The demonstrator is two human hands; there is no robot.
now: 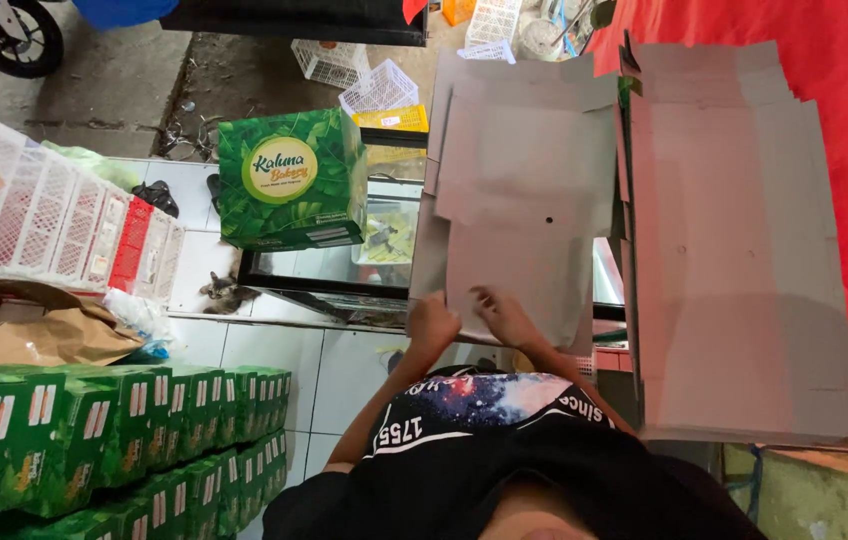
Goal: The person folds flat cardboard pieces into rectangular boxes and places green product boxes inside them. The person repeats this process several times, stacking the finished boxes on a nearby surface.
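Left hand (431,325) and right hand (506,318) pinching the near edge of a flat grey cardboard box blank (519,270), directly beyond the fingers. Likely light, stiff, bendable; best gripped at edges.

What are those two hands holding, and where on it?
Both hands, left hand and right hand, grip a flat grey cardboard sheet at its near bottom edge; whether the fingers wrap underneath cannot be told.
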